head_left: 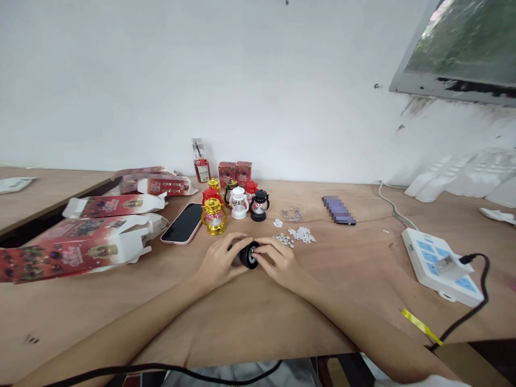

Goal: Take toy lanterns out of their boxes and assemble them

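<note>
My left hand (217,260) is closed round a small black lantern (244,259), which lies on its side with its round underside turned to the right. The fingers of my right hand (282,263) are pinched together at that underside, where something pale and small shows; what they hold, if anything, I cannot make out. Just beyond my hands lie several button cells (284,239) and a heap of small white plastic pieces (303,235). Several finished-looking mini lanterns stand behind, among them a gold lantern (215,217), a white lantern (239,204) and a black lantern (259,206).
Flattened red printed boxes (80,250) cover the left side, beside a pink-edged phone (183,223). Thin metal rings or chains (292,214) lie behind the white pieces. Another phone (338,209) and a power strip (437,263) with a plugged-in charger are to the right.
</note>
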A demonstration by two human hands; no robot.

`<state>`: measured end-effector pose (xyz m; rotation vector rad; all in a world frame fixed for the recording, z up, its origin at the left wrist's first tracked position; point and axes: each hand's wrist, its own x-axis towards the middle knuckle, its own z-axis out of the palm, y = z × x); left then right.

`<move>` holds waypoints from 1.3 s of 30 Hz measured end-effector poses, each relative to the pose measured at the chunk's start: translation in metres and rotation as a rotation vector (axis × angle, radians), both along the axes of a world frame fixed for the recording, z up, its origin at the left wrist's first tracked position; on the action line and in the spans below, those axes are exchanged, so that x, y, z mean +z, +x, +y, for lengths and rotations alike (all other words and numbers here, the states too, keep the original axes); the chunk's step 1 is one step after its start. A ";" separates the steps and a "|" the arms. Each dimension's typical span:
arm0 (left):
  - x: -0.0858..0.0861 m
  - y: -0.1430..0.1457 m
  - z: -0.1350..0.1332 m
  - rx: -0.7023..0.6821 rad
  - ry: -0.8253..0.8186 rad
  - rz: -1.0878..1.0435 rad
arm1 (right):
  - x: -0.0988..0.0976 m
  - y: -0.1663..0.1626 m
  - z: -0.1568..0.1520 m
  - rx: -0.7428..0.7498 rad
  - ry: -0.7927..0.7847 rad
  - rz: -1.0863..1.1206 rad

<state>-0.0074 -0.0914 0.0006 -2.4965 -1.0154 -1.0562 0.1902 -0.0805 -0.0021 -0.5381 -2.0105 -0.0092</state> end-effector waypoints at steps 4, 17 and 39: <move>0.000 0.000 0.001 0.037 -0.083 -0.009 | -0.003 -0.002 0.000 -0.018 -0.079 0.047; -0.003 -0.002 0.001 0.026 -0.041 -0.033 | 0.002 0.000 -0.002 -0.017 -0.002 -0.028; 0.020 -0.006 -0.003 -0.616 -1.609 -0.794 | 0.007 0.007 -0.003 0.206 0.113 -0.120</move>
